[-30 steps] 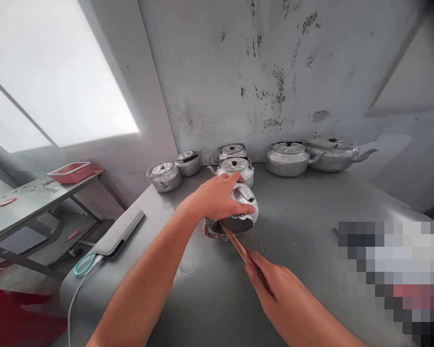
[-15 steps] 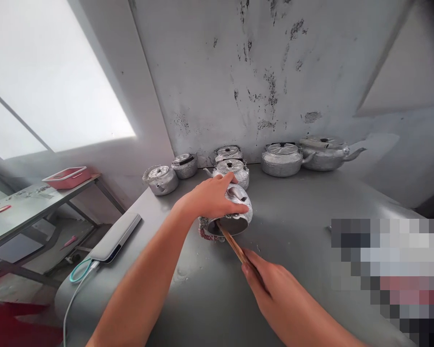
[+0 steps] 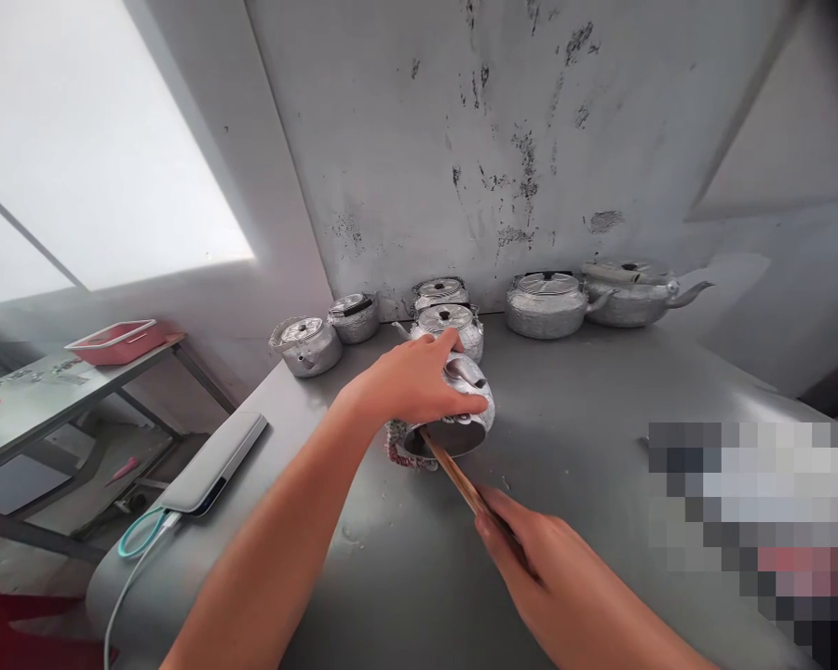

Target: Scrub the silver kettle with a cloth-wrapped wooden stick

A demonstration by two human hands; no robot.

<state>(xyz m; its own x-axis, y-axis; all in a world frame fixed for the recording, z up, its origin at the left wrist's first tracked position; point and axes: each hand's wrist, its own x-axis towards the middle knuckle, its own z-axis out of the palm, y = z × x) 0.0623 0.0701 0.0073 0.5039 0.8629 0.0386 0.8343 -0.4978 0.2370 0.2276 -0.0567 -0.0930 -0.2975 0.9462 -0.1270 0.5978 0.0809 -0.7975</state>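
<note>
On the grey table (image 3: 391, 577), my left hand (image 3: 419, 380) grips a small silver kettle (image 3: 485, 430) lying on its side. The kettle's round opening faces me, and its spout points up between thumb and fingers. A handle wrapped in red and white cord (image 3: 399, 451) rests at its left. My right hand (image 3: 523, 549) is closed around a wooden stick (image 3: 459, 478). The stick's far end reaches into the opening, where its tip is hidden.
Behind stand several silver kettles, including one at the left (image 3: 308, 352), one in the middle (image 3: 453, 321) and one at the right (image 3: 545, 312). A grey power bank (image 3: 216, 465) with cables lies left. A pink tray (image 3: 122, 344) sits on a side table. Pixelation covers the lower right.
The view has shifted slightly. My right hand and the stick are a little farther right and lower in view. Both hands keep their holds, and the stick's end stays inside the kettle.
</note>
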